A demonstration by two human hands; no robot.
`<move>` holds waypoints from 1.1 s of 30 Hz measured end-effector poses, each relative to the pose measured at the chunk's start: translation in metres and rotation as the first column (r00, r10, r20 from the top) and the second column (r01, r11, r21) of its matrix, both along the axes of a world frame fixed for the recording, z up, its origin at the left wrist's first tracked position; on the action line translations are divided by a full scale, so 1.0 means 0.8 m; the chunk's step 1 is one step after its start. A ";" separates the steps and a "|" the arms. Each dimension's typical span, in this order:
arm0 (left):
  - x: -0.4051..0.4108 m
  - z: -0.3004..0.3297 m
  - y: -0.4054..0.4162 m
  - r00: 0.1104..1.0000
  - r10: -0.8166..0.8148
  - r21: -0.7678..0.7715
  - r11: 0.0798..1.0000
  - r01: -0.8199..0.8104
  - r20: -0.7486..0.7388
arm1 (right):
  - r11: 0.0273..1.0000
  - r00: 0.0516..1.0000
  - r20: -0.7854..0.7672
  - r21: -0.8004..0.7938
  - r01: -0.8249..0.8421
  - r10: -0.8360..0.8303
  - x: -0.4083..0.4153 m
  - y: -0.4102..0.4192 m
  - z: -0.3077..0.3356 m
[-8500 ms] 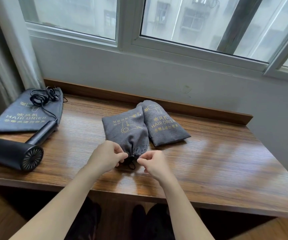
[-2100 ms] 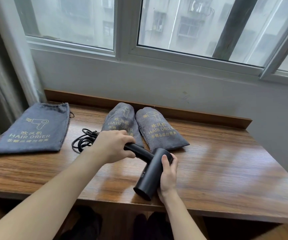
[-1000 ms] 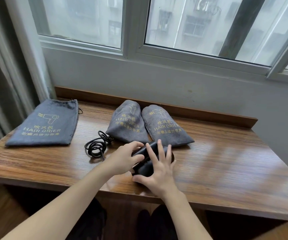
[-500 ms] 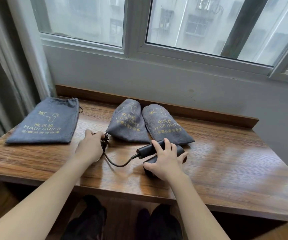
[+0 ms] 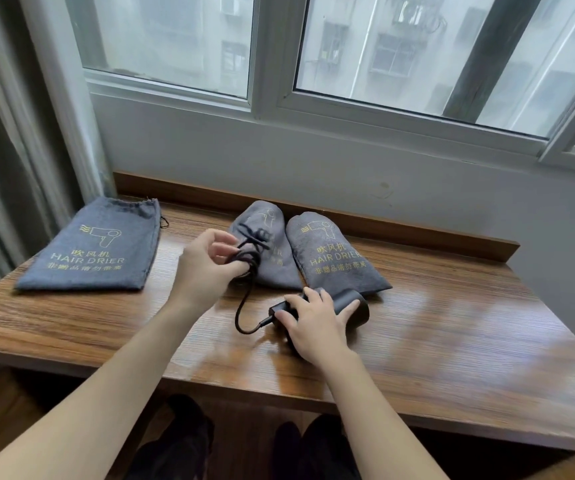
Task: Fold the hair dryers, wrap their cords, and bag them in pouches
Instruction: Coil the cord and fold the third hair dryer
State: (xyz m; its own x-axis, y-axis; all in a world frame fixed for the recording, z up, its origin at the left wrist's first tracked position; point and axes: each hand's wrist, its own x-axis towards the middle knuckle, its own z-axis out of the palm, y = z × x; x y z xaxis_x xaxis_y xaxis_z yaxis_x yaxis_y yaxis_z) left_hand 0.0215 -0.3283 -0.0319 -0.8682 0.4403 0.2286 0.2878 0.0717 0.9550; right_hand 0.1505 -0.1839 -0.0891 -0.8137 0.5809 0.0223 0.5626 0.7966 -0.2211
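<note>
The hair dryer (image 5: 351, 301), folded, is gripped on the tabletop (image 5: 452, 341) by the right hand (image 5: 317, 325). Its cord (image 5: 237, 317) is led in a loop to the left hand (image 5: 206, 268), where the bunched part is pinched between thumb and fingers. Two filled pouches (image 5: 334, 261) are seen just beyond both hands. A flat pouch (image 5: 95, 251) is laid well left of the left hand.

The table (image 5: 452, 341) is brown wood grain with a glossy sheen at lower right. The flat pouch (image 5: 92, 251) at left and the 2 filled pouches (image 5: 338, 261) at centre are matt grey woven cloth with gold print. The hair dryer (image 5: 352, 301) looks smooth matt black, its cord (image 5: 241, 313) matt too
</note>
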 end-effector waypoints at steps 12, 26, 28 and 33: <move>0.021 -0.001 0.015 0.938 -0.221 -0.145 0.971 0.188 -0.266 | 0.759 0.757 -0.612 -0.600 -0.255 -0.229 0.000 -0.034 0.011; 0.004 -0.008 0.010 0.929 -0.371 -0.024 0.929 0.370 -0.021 | 0.337 0.590 -0.563 -0.824 -0.455 -0.579 -0.008 -0.017 0.019; 0.005 -0.011 0.016 0.949 -0.313 -0.022 0.950 0.312 -0.040 | 0.301 0.583 -0.566 -0.817 -0.492 -0.583 -0.008 -0.016 0.019; 0.002 -0.017 0.025 0.934 -0.356 -0.180 0.920 0.347 -0.017 | 0.305 0.627 -0.609 -0.791 -0.531 -0.486 -0.004 -0.012 0.015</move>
State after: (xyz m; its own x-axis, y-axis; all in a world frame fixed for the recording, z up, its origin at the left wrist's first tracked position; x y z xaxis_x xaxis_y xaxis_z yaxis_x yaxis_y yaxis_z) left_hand 0.0231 -0.3084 -0.0458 -0.6402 0.7513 0.1604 0.3700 0.1186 0.9214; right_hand 0.1475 -0.1934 -0.0767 -0.8059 0.5910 0.0346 -0.1966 -0.2121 -0.9573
